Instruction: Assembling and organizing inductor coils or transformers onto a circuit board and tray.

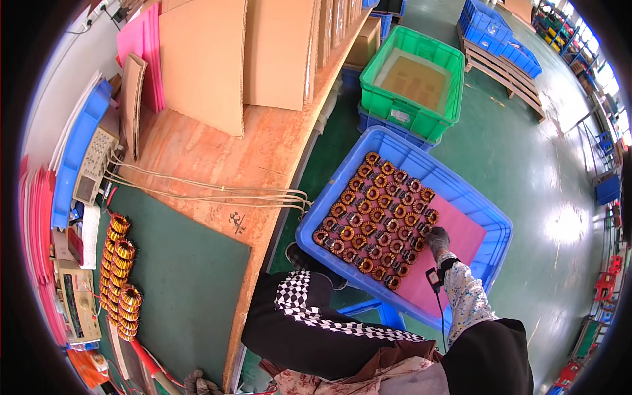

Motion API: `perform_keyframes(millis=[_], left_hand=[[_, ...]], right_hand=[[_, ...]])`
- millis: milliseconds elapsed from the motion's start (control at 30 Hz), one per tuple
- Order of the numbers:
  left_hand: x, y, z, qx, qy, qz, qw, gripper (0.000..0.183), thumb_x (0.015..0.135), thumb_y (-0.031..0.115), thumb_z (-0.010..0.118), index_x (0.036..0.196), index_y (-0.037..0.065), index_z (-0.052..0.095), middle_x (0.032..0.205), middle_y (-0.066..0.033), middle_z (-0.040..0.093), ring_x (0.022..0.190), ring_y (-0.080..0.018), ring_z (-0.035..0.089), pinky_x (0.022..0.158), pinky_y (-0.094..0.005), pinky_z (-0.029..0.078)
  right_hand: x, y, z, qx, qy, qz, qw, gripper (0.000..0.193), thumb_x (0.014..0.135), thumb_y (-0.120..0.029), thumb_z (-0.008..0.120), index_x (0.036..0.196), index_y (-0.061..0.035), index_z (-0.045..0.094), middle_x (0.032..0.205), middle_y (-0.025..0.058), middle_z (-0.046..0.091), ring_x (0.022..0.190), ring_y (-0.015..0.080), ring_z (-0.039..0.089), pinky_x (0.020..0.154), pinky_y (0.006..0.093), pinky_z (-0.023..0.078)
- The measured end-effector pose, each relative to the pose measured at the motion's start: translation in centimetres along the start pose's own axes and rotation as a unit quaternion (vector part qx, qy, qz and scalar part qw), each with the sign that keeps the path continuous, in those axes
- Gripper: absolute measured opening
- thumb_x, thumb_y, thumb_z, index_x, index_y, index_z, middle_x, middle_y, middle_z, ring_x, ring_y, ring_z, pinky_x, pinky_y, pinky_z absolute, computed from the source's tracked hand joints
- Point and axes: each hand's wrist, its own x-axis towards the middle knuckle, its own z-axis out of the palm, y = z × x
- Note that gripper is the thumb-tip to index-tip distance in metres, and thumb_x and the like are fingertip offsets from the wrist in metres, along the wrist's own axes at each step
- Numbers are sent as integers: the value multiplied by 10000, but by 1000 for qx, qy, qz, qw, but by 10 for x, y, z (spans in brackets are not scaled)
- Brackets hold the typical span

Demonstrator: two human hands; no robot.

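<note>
My right hand (436, 242), in a dark grey glove, reaches into a blue crate (503, 247). Its fingers are closed at a toroidal coil (422, 229) at the right end of the rows; the fingertips are partly hidden. Rows of copper-wound toroidal coils (376, 214) lie on a pink sheet (464, 230) in that crate. My left hand (201, 383), also gloved, is at the bottom edge of the view by the bench edge. Its fingers are curled, and what they hold is unclear. Near it runs a red tube (146, 359) with thin leads.
Stacked coils (122, 276) stand on the green mat (191, 263) at left, beside bench instruments (79, 296). Cardboard sheets (201, 66) lean at the back. Cables (217, 192) cross the wooden bench. Beyond the crate are a green bin (411, 105) and a pallet (507, 79).
</note>
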Motion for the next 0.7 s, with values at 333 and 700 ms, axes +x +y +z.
perform_keyframes(millis=[333, 700], left_hand=[[-4, 3, -2, -5, 10, 11, 1000, 314, 909, 271, 529, 1029, -12, 589, 630, -9, 475, 516, -92, 378, 454, -221, 299], [-2, -19, -23, 184, -38, 305, 934, 289, 897, 59, 483, 1183, 89, 508, 950, -104, 565, 570, -126, 468, 474, -239, 405]], right_hand=[[8, 24, 8, -20, -203, 114, 972, 426, 664, -311, 706, 1016, -84, 625, 997, 140, 625, 957, 313, 605, 788, 387, 491], [-5, 31, 41, -35, -74, 195, 977, 329, 692, -374, 678, 931, -149, 657, 912, 78, 660, 781, 305, 631, 684, 395, 515]])
